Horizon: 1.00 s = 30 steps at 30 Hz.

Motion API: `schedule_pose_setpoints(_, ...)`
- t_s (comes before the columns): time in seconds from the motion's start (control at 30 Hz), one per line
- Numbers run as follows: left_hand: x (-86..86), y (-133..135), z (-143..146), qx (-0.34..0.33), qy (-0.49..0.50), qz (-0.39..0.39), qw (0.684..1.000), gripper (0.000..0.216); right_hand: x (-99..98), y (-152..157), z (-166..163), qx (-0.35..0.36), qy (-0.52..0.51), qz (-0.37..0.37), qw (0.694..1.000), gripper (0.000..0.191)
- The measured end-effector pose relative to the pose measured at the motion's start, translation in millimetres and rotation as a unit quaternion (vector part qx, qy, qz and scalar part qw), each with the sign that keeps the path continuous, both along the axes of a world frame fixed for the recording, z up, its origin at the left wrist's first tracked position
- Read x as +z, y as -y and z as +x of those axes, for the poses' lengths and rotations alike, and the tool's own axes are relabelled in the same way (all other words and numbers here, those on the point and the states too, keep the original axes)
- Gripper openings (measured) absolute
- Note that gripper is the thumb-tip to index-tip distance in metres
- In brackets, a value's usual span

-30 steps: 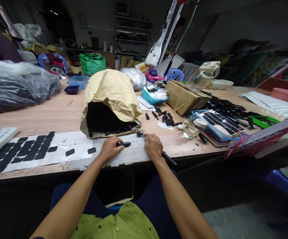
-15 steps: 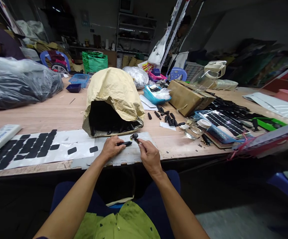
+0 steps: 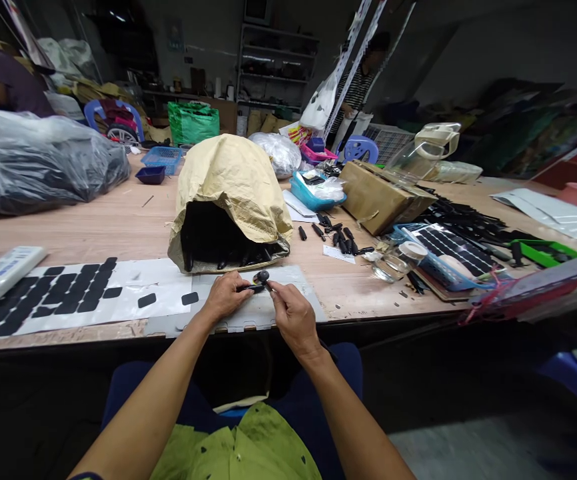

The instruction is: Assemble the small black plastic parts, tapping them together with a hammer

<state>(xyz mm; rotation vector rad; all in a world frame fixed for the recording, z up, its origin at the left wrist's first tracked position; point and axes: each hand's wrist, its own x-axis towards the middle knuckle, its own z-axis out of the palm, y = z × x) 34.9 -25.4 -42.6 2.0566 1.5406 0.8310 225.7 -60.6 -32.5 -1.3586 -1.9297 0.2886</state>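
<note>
Left hand pinched a slim black cylinder between thumb and fingers, low over the grey board at the bench edge. Right hand was closed round the neck of a round-headed tool, its head at the cylinder's free end; contact could not be told. Judgement: good work here called for a steady cylinder, left fingertips well back from the head, and the tool squared to the end with light, controlled force.

Containers: tan sack lay just beyond the hands, mouth towards the person, black pieces inside. Turquoise basket held clear plastic bags; blue mesh basket, a sheet of black stickers. Green tray held dark parts, too small to identify.
</note>
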Motion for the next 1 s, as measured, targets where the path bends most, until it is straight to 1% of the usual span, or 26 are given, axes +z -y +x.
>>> schedule_pose_setpoints(0.1, -2.4, -1, 0, -0.002, 0.005, 0.003, 1.0, 0.019, -2.7, 0, -3, 0.01, 0.016, -0.01, 1.0, 0.032)
schedule_pose_setpoints(0.2, -2.8, -1, 0, 0.004, 0.008, 0.0, 1.0, 0.018, -4.9, -5, 3, -0.001, 0.01, -0.003, 1.0, 0.031)
schedule_pose_setpoints(0.27, -0.9, 0, 1, 0.011, 0.002, -0.003, 1.0, 0.017, -5.9, -13, 11, -0.026, 0.008, 0.013, 1.0, 0.031)
schedule_pose_setpoints(0.33, 2.0, 2, 3, 0.02, -0.01, -0.002, 1.0, 0.015, -8.2, -24, 21, -0.07, 0.025, 0.022, 0.997, 0.031)
schedule_pose_setpoints(0.43, 5.1, 5, 5, 0.028, -0.04, 0.005, 0.999, 0.019, -14.5, -42, 37, -0.148, 0.088, 0.003, 0.985, 0.029)
schedule_pose_setpoints(0.5, 5.1, 5, 6, 0.024, -0.057, 0.005, 0.998, 0.024, -19.3, -51, 44, -0.179, 0.129, -0.014, 0.975, 0.027)
schedule_pose_setpoints(0.63, 2.7, 0, 4, 0.017, -0.057, 0.001, 0.998, 0.02, -24.2, -58, 46, -0.207, 0.166, -0.027, 0.964, 0.026)
schedule_pose_setpoints(0.73, 5.6, 2, 3, 0.008, -0.027, 0.012, 1.0, 0.017, -23.7, -56, 44, -0.212, 0.177, -0.027, 0.961, 0.026)
schedule_pose_setpoints(0.8, 11.2, 16, 7, -0.018, 0.037, 0.03, 0.999, 0.019, -22.9, -55, 43, -0.213, 0.181, -0.028, 0.96, 0.026)
schedule_pose_setpoints(0.83, 14.2, 29, 11, -0.042, 0.076, 0.037, 0.996, 0.021, -22.8, -54, 43, -0.214, 0.182, -0.028, 0.959, 0.026)
schedule_pose_setpoints(0.9, 17.3, 62, 20, -0.116, 0.134, 0.034, 0.984, 0.024, -22.8, -54, 43, -0.217, 0.185, -0.028, 0.958, 0.026)
schedule_pose_setpoints(0.93, 15.7, 81, 25, -0.164, 0.139, 0.016, 0.977, 0.025, -23.0, -54, 43, -0.218, 0.186, -0.027, 0.958, 0.026)
schedule_pose_setpoints(0.97, 11.0, 99, 30, -0.213, 0.123, -0.011, 0.969, 0.026, -23.3, -54, 43, -0.219, 0.187, -0.026, 0.957, 0.026)
schedule_pose_setpoints(1.0, 2.9, 115, 33, -0.258, 0.097, -0.04, 0.96, 0.026, -23.5, -54, 43, -0.218, 0.188, -0.025, 0.957, 0.025)
